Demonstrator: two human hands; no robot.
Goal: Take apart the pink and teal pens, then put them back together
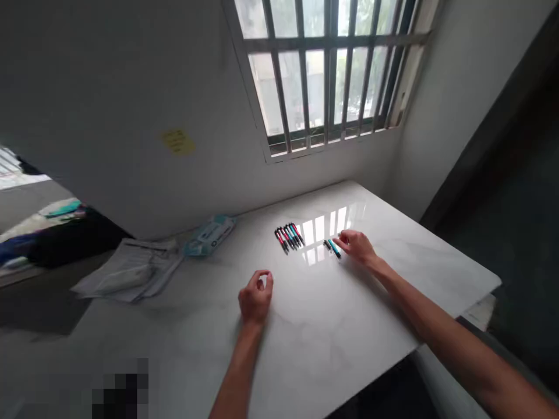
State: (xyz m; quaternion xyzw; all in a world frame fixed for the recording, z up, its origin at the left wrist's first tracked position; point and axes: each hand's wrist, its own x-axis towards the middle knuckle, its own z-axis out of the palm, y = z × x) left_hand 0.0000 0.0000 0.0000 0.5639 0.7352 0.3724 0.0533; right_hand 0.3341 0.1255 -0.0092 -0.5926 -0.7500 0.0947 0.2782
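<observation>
My left hand (255,297) rests on the white marbled table (305,337), its fingers curled and thumb near the index fingertip; nothing shows in it. Further right, my right hand (357,247) is low over the tabletop, thumb and index finger apart, with the other fingers bent. Its lowest fingertip lies right beside a teal pen piece (334,248); whether they touch I cannot tell. A short dark pen piece (327,245) lies just left of the teal one. Between my hands, farther back, several red, teal and black pens (289,237) lie side by side in a slanted row.
A blue and white soft packet (210,235) lies against the wall, beside loose papers (131,270) at the left. A barred window (327,75) is above the table, and a yellow note (179,141) is on the wall. The table's right corner (495,283) juts out.
</observation>
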